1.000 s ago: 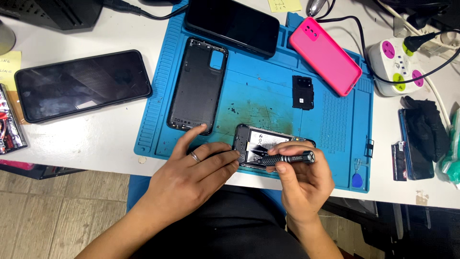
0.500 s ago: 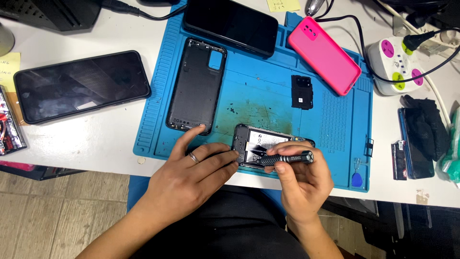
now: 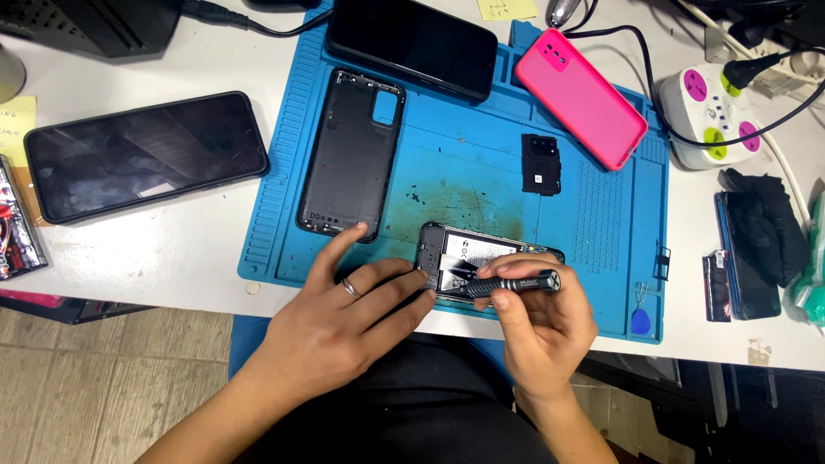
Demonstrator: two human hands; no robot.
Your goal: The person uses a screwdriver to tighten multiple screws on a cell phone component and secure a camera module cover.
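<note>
Nearest, the left hand [image 3: 344, 318] lies open, steadying the opened black phone [image 3: 481, 262] on the blue silicone mat [image 3: 481, 180], while the right hand [image 3: 537, 318] grips a slim dark screwdriver [image 3: 511, 283] over it, apparently mid-unscrewing, which calls for steady tip placement; beyond lies a detached black back cover [image 3: 348, 155].

I see a matt blue rubbery mat [image 3: 481, 172], scuffed and stained dark in the middle. My right hand [image 3: 541, 331] grips a screwdriver [image 3: 514, 283] with a knurled dark metal handle. My left hand [image 3: 348, 322], with a shiny metal ring, rests at the opened phone [image 3: 481, 258], whose battery face looks smooth and slightly glossy. The back cover [image 3: 351, 153] is matt black plastic. The pink case [image 3: 580, 96] looks soft and satin. The phone [image 3: 146, 155] on the white table has glossy glass.
</note>
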